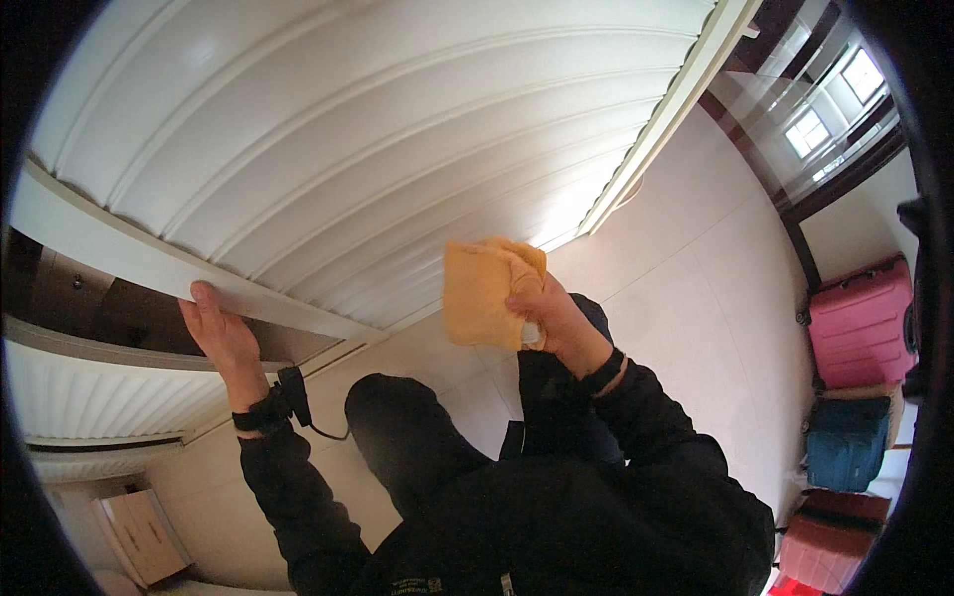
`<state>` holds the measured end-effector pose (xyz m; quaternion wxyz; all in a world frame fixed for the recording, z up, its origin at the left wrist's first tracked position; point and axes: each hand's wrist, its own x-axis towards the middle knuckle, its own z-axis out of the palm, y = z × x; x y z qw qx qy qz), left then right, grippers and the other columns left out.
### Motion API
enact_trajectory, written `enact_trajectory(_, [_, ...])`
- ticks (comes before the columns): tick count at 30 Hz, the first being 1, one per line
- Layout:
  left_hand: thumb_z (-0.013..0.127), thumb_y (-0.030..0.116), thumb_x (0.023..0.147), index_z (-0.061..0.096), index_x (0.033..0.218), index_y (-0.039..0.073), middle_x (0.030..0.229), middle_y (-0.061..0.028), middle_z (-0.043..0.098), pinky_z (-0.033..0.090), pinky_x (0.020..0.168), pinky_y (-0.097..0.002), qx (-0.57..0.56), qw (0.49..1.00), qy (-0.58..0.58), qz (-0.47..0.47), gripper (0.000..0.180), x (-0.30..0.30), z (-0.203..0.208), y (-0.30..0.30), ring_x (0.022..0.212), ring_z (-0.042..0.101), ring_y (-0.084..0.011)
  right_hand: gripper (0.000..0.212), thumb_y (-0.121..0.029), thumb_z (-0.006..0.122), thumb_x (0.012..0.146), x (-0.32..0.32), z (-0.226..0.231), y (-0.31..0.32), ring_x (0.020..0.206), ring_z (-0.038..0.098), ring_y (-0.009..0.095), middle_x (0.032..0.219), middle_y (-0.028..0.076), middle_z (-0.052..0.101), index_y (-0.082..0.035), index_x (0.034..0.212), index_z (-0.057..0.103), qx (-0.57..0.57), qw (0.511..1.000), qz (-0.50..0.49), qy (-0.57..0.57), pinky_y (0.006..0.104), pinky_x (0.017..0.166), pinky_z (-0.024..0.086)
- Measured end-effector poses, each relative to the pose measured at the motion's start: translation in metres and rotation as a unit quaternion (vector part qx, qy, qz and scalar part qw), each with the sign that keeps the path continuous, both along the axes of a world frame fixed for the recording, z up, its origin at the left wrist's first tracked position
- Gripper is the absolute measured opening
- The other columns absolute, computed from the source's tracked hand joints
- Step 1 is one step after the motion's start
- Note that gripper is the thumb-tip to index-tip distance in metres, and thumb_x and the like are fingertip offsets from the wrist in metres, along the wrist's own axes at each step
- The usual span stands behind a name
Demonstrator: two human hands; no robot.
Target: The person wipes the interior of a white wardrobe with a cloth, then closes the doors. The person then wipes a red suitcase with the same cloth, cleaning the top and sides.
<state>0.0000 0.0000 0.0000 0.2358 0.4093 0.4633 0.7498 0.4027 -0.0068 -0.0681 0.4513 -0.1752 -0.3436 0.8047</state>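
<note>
Here is the right hand, closed firmly round a bunched yellow-orange cloth, a small white piece showing just below the fingers, and the cloth sits out in front of the ribbed white door. Over to the left hand: it's up at the door's near edge, a digit laid on the frame, though whether the rest curl behind to grip it, I can't tell from here. Good handling, I'd say, means the left steadies that edge so the panel doesn't swing under pressure, while the right spreads the cloth flatter under the palm and follows the long ribs rather than crossing them, with a folded corner for the grooves between. Mind those left fingers near the gap, too. Now the surface itself: glossy white, ribbed from side to side, bordered by a plain frame, with a dark cabinet opening beside it and another ribbed white panel below that. Pale floor tiles run beneath, and out along the right stand a pink suitcase, a blue one and a reddish one, with dark-framed glass beyond, catching window light.
</note>
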Motion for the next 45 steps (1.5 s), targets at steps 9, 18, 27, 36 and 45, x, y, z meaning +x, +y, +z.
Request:
enact_trajectory(9, [0.055, 0.025, 0.100, 0.048, 0.126, 0.003, 0.111, -0.0081, 0.056, 0.044, 0.091, -0.0306, 0.009, 0.971, 0.215, 0.108, 0.035, 0.081, -0.018, -0.049, 0.105, 0.053, -0.0172, 0.032, -0.005, 0.081, 0.066, -0.004, 0.012, -0.016, 0.104, 0.062, 0.029, 0.109, 0.010, 0.064, -0.007, 0.095, 0.068, 0.503, 0.741, -0.264, -0.357, 0.0395, 0.090, 0.050])
enact_trajectory(18, [0.069, 0.035, 0.091, 0.037, 0.140, 0.006, 0.119, -0.0121, 0.061, 0.050, 0.091, -0.0352, -0.282, 0.845, -0.083, -0.447, 0.066, 0.169, -0.046, -0.054, 0.110, 0.059, -0.0213, 0.035, -0.018, 0.084, 0.060, -0.005, 0.033, -0.028, 0.111, 0.051, 0.030, 0.117, 0.012, 0.059, -0.013, 0.091, 0.070, 0.566, 0.626, -0.368, -0.390, 0.0431, 0.092, 0.044])
enact_trajectory(27, [0.065, -0.003, 0.083, 0.035, 0.141, 0.007, 0.128, -0.0116, 0.055, 0.045, 0.103, -0.0364, -0.168, 0.922, -0.097, -0.335, 0.067, 0.217, -0.041, -0.051, 0.118, 0.056, -0.0227, 0.066, -0.033, 0.072, 0.087, -0.011, -0.017, -0.035, 0.123, 0.054, 0.027, 0.136, 0.008, 0.052, -0.010, 0.140, 0.041, 0.058, 0.978, -0.129, -0.153, 0.0398, 0.099, 0.049])
enact_trajectory(36, [0.064, -0.010, 0.080, 0.042, 0.136, 0.004, 0.129, -0.0134, 0.053, 0.050, 0.098, -0.0375, -0.179, 0.926, 0.099, -0.317, 0.062, 0.208, -0.029, -0.055, 0.118, 0.058, -0.0260, 0.076, -0.042, 0.069, 0.089, 0.007, -0.007, -0.030, 0.123, 0.057, 0.028, 0.137, 0.016, 0.053, -0.001, 0.145, 0.037, -0.059, 0.979, 0.087, 0.173, 0.0415, 0.099, 0.051])
enact_trajectory(45, [0.077, 0.034, 0.085, 0.041, 0.140, 0.000, 0.132, -0.0157, 0.048, 0.042, 0.101, -0.0430, 0.073, 0.879, 0.458, 0.113, 0.074, 0.119, 0.008, -0.049, 0.117, 0.051, -0.0302, 0.053, -0.023, 0.067, 0.093, 0.053, 0.027, 0.017, 0.106, 0.066, 0.026, 0.121, 0.016, 0.061, 0.000, 0.135, 0.045, -0.216, 0.961, 0.019, 0.170, 0.0404, 0.088, 0.059])
